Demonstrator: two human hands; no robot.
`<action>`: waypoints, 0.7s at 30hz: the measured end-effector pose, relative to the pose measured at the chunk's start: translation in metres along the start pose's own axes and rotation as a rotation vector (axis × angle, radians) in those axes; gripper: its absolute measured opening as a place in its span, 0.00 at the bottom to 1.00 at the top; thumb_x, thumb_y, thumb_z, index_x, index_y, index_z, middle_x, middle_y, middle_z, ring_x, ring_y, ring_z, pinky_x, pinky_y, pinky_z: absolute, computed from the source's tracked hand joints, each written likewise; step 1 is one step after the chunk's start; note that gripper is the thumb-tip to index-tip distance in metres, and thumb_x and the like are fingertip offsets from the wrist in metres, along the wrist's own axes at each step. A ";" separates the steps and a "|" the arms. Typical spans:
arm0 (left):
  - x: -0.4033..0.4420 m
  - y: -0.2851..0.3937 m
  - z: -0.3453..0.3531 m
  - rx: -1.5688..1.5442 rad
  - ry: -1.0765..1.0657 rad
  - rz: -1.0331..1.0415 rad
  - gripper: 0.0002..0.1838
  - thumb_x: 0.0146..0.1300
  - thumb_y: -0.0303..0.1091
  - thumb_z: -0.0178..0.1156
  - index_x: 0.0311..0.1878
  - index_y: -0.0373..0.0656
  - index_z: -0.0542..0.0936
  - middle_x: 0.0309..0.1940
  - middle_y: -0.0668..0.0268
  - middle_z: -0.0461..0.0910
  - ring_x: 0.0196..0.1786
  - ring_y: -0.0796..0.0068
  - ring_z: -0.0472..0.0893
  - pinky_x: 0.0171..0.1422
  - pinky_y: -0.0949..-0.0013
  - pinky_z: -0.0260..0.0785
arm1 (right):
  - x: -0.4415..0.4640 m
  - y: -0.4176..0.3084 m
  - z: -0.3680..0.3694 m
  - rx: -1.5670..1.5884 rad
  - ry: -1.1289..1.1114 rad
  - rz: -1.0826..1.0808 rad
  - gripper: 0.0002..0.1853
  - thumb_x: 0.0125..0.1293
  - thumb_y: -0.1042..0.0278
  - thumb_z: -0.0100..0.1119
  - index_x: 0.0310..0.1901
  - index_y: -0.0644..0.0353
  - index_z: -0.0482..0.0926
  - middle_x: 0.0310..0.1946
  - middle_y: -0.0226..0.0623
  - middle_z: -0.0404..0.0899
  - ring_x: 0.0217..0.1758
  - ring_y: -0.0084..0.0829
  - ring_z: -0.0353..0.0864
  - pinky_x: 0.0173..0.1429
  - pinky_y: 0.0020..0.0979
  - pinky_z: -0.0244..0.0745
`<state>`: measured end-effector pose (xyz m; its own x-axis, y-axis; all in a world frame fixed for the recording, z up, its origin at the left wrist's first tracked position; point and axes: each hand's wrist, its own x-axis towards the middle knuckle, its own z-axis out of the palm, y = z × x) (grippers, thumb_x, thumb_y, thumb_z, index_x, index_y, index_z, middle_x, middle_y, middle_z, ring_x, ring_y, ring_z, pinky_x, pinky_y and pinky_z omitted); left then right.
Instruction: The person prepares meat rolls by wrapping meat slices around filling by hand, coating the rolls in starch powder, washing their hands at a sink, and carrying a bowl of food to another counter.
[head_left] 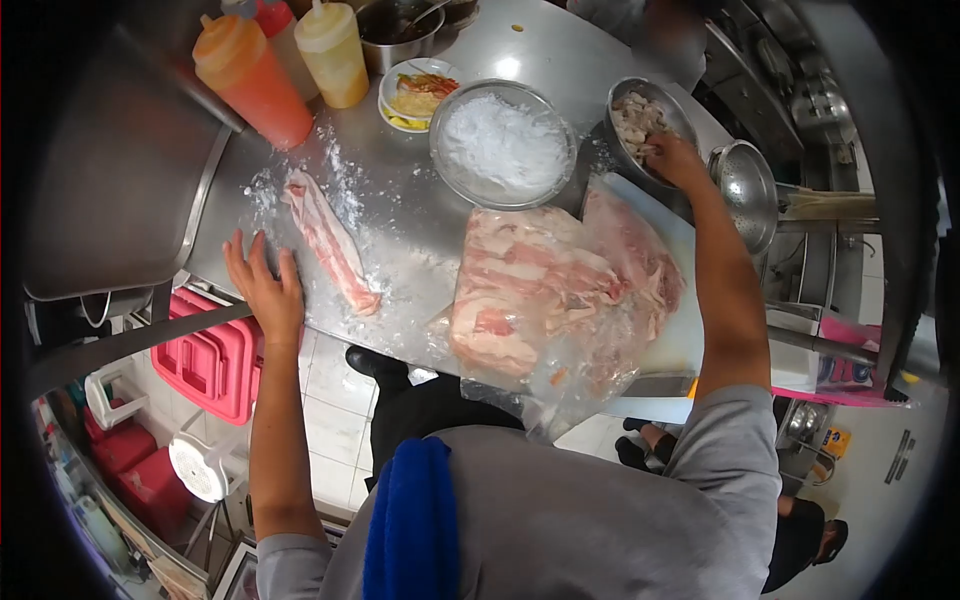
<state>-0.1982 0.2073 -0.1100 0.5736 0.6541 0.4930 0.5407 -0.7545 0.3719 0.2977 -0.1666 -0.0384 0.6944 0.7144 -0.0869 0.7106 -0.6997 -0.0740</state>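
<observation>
- Head view: the left hand (268, 285) is spread wide and holds nothing at the near edge of the steel table (405, 195); whether it rests or hovers, I cannot tell
- Just right of the left hand lies the meat strip (330, 240); a brush of the fingers could skid it, since dry powder dusts the smooth metal; it is long, narrow, soft, banded pink and white
- Well right of the left hand, left of the right one, the round metal bowl (443, 160) holds loose white powder (503, 140); a knock from the right arm could spill this fine, clumped heap
- Nearer the body than the right hand, the meat slab (535, 265) is broad, flat and fatty; its crinkled clear plastic (545, 405) hangs past the table edge, so a snag could drag it off
- The right hand (675, 160) dips into the deeper bowl (682, 112), its fingers at the pale, ragged pieces (635, 120); I cannot tell if it grips any; pressure on the rim might tip it
</observation>
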 end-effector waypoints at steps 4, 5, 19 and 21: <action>0.001 0.002 0.000 0.014 0.017 0.019 0.20 0.63 0.33 0.60 0.58 0.38 0.73 0.67 0.49 0.60 0.71 0.41 0.55 0.72 0.46 0.50 | -0.010 -0.007 -0.030 0.167 0.008 0.211 0.18 0.55 0.60 0.63 0.47 0.56 0.81 0.39 0.45 0.83 0.45 0.40 0.83 0.50 0.36 0.76; 0.001 0.001 0.000 0.021 0.019 0.019 0.21 0.62 0.33 0.61 0.57 0.38 0.73 0.67 0.49 0.61 0.71 0.40 0.56 0.72 0.46 0.51 | -0.011 -0.012 -0.041 0.242 0.069 0.216 0.18 0.56 0.61 0.63 0.47 0.57 0.81 0.39 0.44 0.82 0.44 0.39 0.83 0.49 0.35 0.76; 0.001 0.001 -0.002 -0.015 0.031 -0.004 0.19 0.61 0.33 0.62 0.54 0.39 0.75 0.66 0.49 0.61 0.71 0.42 0.56 0.72 0.46 0.51 | -0.004 -0.197 -0.010 0.279 0.133 -0.334 0.16 0.62 0.66 0.60 0.51 0.58 0.77 0.40 0.41 0.80 0.41 0.43 0.80 0.47 0.36 0.76; -0.002 -0.002 -0.002 -0.017 0.037 0.000 0.18 0.61 0.33 0.61 0.54 0.39 0.75 0.66 0.50 0.61 0.71 0.42 0.56 0.72 0.46 0.52 | -0.001 -0.190 0.013 0.119 0.057 -0.530 0.20 0.57 0.64 0.63 0.51 0.58 0.74 0.44 0.39 0.78 0.47 0.42 0.78 0.48 0.40 0.76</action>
<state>-0.2016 0.2071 -0.1098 0.5505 0.6516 0.5219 0.5298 -0.7558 0.3848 0.1605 -0.0346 -0.0372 0.2519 0.9667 0.0463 0.9494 -0.2375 -0.2056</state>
